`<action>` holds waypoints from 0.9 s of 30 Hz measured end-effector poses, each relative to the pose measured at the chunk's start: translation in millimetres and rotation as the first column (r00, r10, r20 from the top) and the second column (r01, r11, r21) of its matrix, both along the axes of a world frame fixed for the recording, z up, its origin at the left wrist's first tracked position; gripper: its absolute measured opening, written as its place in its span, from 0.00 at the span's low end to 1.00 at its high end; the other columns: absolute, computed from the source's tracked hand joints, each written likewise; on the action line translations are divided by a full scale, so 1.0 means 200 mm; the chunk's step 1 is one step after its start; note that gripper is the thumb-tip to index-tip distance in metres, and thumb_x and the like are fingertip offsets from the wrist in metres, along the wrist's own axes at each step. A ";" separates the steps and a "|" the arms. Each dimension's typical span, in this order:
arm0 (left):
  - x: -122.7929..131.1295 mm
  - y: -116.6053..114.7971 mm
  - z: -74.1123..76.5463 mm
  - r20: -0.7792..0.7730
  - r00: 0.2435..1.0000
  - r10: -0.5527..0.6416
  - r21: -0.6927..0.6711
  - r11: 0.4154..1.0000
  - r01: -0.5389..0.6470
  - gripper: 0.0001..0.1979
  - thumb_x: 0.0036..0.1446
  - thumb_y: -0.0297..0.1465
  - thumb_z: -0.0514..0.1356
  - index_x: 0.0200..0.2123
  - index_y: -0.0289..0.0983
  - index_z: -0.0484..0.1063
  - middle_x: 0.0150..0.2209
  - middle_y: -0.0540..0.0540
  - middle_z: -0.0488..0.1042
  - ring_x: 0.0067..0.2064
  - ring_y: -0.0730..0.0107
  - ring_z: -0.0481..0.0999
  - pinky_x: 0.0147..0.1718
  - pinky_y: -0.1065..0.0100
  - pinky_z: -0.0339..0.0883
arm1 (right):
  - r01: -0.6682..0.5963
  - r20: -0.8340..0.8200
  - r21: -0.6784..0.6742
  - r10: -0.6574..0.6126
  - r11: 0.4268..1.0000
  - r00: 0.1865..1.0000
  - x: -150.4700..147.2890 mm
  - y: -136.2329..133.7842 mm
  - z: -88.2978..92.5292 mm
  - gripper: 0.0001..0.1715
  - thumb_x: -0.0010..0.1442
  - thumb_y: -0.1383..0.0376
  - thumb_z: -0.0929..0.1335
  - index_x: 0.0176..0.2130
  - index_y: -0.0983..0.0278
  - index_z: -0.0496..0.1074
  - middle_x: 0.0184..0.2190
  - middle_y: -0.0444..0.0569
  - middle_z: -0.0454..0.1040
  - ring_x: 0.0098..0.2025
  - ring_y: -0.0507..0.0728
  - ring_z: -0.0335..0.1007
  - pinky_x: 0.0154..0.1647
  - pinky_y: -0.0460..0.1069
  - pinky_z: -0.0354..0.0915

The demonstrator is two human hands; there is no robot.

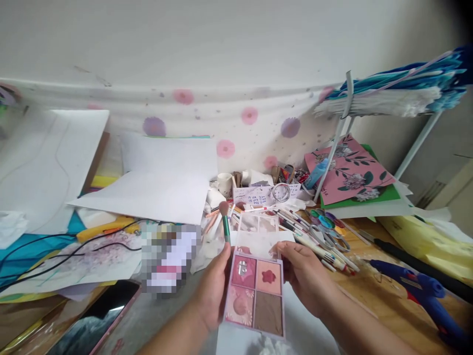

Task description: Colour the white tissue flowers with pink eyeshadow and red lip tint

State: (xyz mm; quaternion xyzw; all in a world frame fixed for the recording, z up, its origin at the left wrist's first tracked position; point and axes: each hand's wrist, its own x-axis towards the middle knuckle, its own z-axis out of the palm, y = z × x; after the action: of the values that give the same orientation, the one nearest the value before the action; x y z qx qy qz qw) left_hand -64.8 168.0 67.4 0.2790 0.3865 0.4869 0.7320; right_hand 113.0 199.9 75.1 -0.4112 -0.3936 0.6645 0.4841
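Note:
An open makeup palette (254, 292) is held up in front of me, its four pans in pinks, peach and brown. Its clear lid (254, 231) stands raised at the far side. My left hand (211, 291) is closed around the palette's left edge. A makeup brush (225, 222) with a green handle points up, bristles on top, from between that hand's thumb and the palette. At the upper right corner, my right hand (305, 273) pinches the lid near the hinge. White paper (306, 320) lies beneath the palette.
Pens and markers (295, 222) and scissors (330, 236) lie beyond the palette. On the right are a blue glue gun (417, 291), a pink flowered card (349, 170) and a rack (338, 133) of pipe cleaners. A dark phone (99, 315) and black cables (70, 254) are on the left.

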 end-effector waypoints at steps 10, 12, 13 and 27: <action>-0.04 0.04 0.04 0.398 0.913 0.089 -0.114 0.992 -0.047 0.34 0.59 0.53 0.52 0.56 0.32 0.69 0.46 0.34 0.80 0.50 0.44 0.77 0.53 0.48 0.63 | -0.087 0.130 0.023 0.083 0.996 0.988 -0.21 0.17 0.04 0.18 0.44 0.53 0.74 0.25 0.65 0.71 0.17 0.40 0.66 0.18 0.49 0.61 0.18 0.45 0.58; -0.04 0.03 0.03 0.466 0.883 0.047 -0.054 0.998 -0.024 0.34 0.59 0.53 0.52 0.57 0.33 0.67 0.48 0.34 0.79 0.52 0.44 0.76 0.55 0.47 0.61 | -0.059 0.155 0.019 0.056 0.998 0.986 -0.25 0.17 0.04 0.17 0.46 0.53 0.73 0.25 0.63 0.70 0.17 0.38 0.64 0.16 0.48 0.59 0.15 0.44 0.58; -0.03 0.03 0.02 0.493 0.870 0.014 -0.021 1.000 -0.004 0.35 0.59 0.54 0.51 0.58 0.33 0.67 0.49 0.33 0.78 0.52 0.43 0.75 0.55 0.47 0.60 | -0.048 0.169 0.017 0.044 0.999 0.985 -0.26 0.16 0.05 0.16 0.47 0.53 0.72 0.25 0.63 0.69 0.17 0.37 0.63 0.15 0.48 0.58 0.14 0.44 0.57; -0.04 -0.02 0.02 0.260 0.966 0.015 -0.004 1.000 -0.014 0.41 0.54 0.63 0.45 0.42 0.34 0.78 0.33 0.37 0.80 0.44 0.47 0.78 0.46 0.51 0.69 | -0.122 0.553 0.463 -0.179 0.878 0.814 -0.27 0.14 0.18 0.11 0.57 0.60 0.65 0.32 0.64 0.73 0.31 0.52 0.74 0.33 0.59 0.71 0.29 0.51 0.68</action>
State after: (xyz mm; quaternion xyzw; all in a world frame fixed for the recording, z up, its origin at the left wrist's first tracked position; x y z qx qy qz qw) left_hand -72.6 164.1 72.1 0.2094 0.2898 0.5241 0.7730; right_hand 58.0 227.0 110.2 -0.4674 -0.6672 0.3813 0.4370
